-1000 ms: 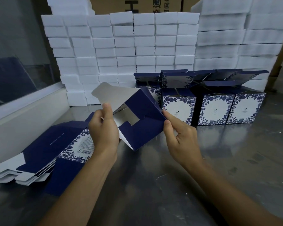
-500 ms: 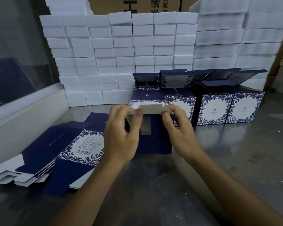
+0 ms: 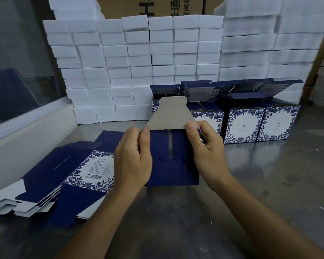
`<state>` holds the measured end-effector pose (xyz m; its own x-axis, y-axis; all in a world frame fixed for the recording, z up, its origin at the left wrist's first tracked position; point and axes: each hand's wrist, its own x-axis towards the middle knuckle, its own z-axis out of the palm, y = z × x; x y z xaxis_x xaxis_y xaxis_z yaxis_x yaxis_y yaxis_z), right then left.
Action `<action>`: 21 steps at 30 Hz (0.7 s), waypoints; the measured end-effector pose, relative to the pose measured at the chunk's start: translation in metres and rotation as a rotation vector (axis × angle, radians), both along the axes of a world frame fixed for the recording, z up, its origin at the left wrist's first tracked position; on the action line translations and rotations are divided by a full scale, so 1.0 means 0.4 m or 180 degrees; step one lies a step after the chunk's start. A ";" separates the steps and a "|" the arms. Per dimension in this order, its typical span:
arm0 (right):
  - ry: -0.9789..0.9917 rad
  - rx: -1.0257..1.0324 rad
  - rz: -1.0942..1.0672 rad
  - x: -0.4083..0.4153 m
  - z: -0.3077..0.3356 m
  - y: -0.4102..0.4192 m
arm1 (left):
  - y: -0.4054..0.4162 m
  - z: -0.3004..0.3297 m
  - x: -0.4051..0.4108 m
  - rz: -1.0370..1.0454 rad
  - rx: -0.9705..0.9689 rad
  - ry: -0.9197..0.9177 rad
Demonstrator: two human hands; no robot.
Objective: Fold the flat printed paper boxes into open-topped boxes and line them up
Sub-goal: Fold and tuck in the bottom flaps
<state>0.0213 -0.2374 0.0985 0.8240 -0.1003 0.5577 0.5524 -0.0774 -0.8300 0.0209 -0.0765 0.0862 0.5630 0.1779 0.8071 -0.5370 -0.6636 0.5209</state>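
A dark blue paper box (image 3: 173, 171) stands on the metal table (image 3: 204, 212) in front of me, its base panels facing me with a narrow slit between them. My left hand (image 3: 133, 159) grips its left side, thumb on the upper left corner. My right hand (image 3: 207, 146) grips the right side, thumb on the upper right corner. A grey tabbed flap (image 3: 171, 114) sticks up from the top edge between my thumbs. Behind it, folded boxes with blue floral print (image 3: 244, 126) stand in a row with lids raised. Flat printed boxes (image 3: 67, 176) lie stacked to the left.
White foam blocks (image 3: 138, 68) are stacked like a wall along the back of the table, with cardboard cartons (image 3: 151, 6) behind them. A white ledge with a glass pane (image 3: 26, 116) borders the left side.
The box has been turned from lying tilted and open to standing with its base toward me. Both hands shifted to its upper corners, and the grey flap now stands upright.
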 end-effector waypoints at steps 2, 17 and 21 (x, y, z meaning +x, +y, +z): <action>0.0023 0.0068 0.0036 0.003 -0.001 -0.004 | 0.000 0.006 -0.003 0.0051 0.0110 -0.0093; -0.0088 0.0342 -0.0245 0.016 -0.013 -0.010 | -0.007 -0.020 -0.011 0.0091 0.0575 -0.0137; -0.0095 0.0480 -0.0226 0.021 -0.015 -0.010 | -0.011 -0.013 -0.004 0.0131 0.0631 -0.0200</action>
